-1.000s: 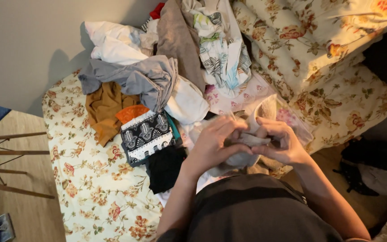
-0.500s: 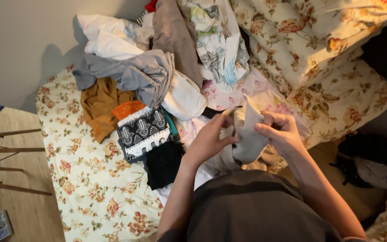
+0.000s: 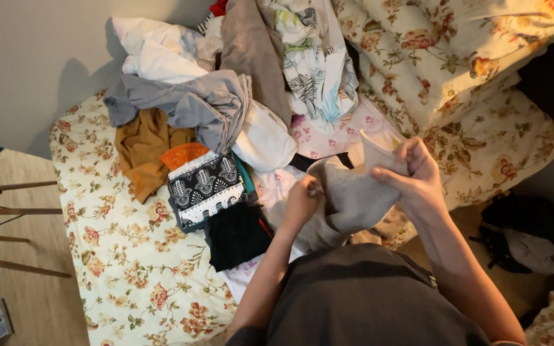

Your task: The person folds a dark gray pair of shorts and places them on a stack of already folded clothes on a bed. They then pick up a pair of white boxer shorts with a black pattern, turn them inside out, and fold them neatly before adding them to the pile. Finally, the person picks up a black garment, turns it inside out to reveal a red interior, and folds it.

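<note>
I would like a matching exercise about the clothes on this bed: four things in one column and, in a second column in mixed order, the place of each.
Things
1. pale beige cloth garment
2. folded black-and-white patterned cloth
3. mustard-brown garment
4. folded black cloth

Places
A. on the floral sheet, near the bed's left edge, under the grey garment
B. held up between the left hand and the right hand
C. just in front of the patterned cloth, beside the left forearm
D. below the small orange piece, between the mustard garment and the black one

Pairs: 1-B, 2-D, 3-A, 4-C
</note>
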